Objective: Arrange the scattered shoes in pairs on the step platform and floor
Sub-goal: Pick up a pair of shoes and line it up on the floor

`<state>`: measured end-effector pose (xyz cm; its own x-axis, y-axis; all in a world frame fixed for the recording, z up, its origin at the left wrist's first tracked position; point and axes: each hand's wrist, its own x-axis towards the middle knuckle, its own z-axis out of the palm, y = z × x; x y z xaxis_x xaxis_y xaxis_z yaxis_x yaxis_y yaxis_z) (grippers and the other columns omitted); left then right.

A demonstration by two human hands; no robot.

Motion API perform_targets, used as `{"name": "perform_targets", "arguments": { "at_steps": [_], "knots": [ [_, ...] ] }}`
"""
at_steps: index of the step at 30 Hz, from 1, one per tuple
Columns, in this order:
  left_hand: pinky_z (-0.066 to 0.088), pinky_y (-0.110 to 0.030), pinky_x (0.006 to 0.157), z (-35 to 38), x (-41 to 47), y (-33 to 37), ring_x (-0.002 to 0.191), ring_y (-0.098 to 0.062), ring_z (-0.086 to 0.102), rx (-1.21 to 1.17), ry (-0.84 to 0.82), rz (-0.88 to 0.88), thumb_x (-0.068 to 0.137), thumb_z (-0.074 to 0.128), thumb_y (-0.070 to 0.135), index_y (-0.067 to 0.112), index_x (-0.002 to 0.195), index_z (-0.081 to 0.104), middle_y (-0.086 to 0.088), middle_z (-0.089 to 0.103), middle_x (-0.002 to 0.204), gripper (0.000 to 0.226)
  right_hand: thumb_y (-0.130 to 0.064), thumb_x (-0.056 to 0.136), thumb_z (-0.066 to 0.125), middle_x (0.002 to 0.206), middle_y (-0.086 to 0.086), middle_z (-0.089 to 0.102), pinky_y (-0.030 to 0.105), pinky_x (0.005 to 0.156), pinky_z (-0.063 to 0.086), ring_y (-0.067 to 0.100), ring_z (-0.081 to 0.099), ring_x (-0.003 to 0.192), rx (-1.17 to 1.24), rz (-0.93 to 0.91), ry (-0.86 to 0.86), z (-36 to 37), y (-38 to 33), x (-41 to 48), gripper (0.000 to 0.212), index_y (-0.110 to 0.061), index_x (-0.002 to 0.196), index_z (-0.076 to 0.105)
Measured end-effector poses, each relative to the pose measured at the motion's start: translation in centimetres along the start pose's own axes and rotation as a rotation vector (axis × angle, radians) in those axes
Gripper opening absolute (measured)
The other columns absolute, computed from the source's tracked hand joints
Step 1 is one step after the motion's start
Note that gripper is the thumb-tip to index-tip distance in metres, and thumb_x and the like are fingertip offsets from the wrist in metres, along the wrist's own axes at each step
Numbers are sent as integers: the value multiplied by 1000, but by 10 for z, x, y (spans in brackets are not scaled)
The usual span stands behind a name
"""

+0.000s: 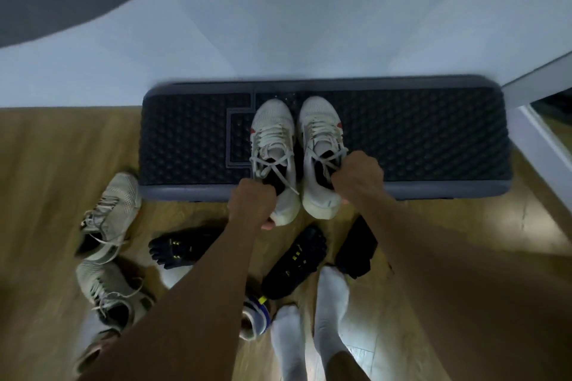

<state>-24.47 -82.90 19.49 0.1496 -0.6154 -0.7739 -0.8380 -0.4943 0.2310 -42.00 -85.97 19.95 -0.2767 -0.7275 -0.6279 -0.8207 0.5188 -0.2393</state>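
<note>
A: Hands?
B: Left hand (252,201) grips left white sneaker (272,133) at the heel; right hand (359,176) grips right white sneaker (320,130) at the collar.
A: Position?
B: Side by side, mid step platform (418,133), knobbly black top; heels overhang near edge.

We read no text, brand or number anywhere. The right white sneaker (320,133), just off centre toward 1 o'clock, has a small dark mark on its heel, too blurred to read. The left white sneaker (272,130) at its 9 o'clock shows a red patch, no legible letters. The step platform (402,133) has a raised rectangular outline at 9 o'clock of that sneaker, nothing legible in it. The black toe shoe (294,260) at 6 o'clock and the second black toe shoe (182,246) at 7 o'clock carry yellow marks we cannot make out.
</note>
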Motion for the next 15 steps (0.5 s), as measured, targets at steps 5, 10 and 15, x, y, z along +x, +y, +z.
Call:
{"name": "perform_targets", "arguments": {
  "at_steps": [5, 10, 15],
  "knots": [
    [60, -40, 64, -59, -106, 41, 69, -24, 63, -488, 30, -169, 90, 49, 11, -4, 116, 56, -4, 54, 73, 31, -20, 86, 57, 102, 14, 64, 29, 69, 42, 30, 63, 95, 15, -25, -7, -101, -2, -92, 16, -6, 93, 55],
    [60, -38, 57, -109, -236, 77, 72, -28, 66, -425, -8, 13, 90, 50, 9, -4, 123, 52, -21, 64, 104, 35, -17, 86, 58, 78, 6, 54, 30, 61, 42, 23, 57, 72, 55, -51, 57, -201, 11, -220, 21, -6, 72, 45],
    [57, -50, 73, -123, -363, 109, 90, -40, 62, -232, -5, 354, 81, 50, 12, 15, 137, 31, -18, 58, 108, 59, -14, 86, 55, 63, 0, 43, 28, 58, 36, 21, 49, 65, 64, -28, 323, -264, 53, -354, 27, -9, 65, 39]
  ]
}}
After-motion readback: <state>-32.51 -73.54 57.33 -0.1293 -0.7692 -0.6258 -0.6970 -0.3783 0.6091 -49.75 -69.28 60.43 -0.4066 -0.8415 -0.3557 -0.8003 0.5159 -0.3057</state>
